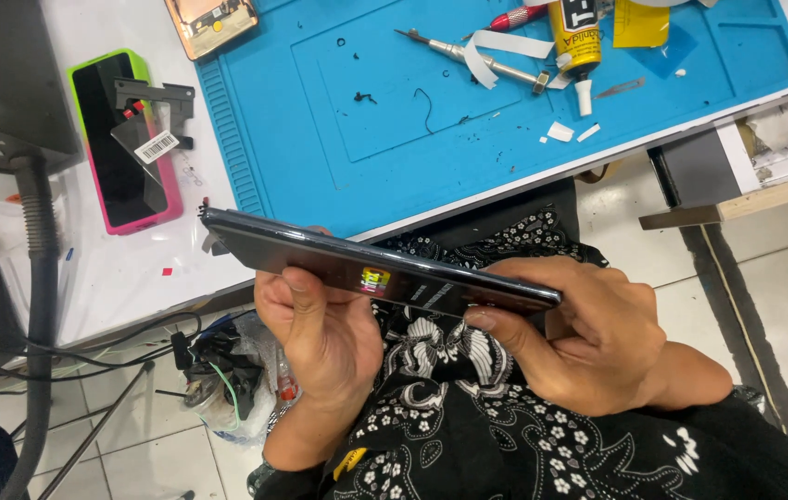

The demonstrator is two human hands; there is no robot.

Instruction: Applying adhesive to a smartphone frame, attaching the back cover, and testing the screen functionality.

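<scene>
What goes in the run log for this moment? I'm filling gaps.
left hand: grips dark phone mid-body | right hand: pinches its right end | phone: edge-on, off the table | blue mat: behind, tools on it

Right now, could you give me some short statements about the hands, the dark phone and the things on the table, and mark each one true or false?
1. Both hands, left hand and right hand, hold the slim dark smartphone edge-on. True.
2. The blue rubber work mat lies on the floor. False: it lies on the white table.
3. A yellow glue tube lies on the mat. True.
4. The phone in the pink and green case lies on the mat. False: it lies beside the mat, on the table.
</scene>
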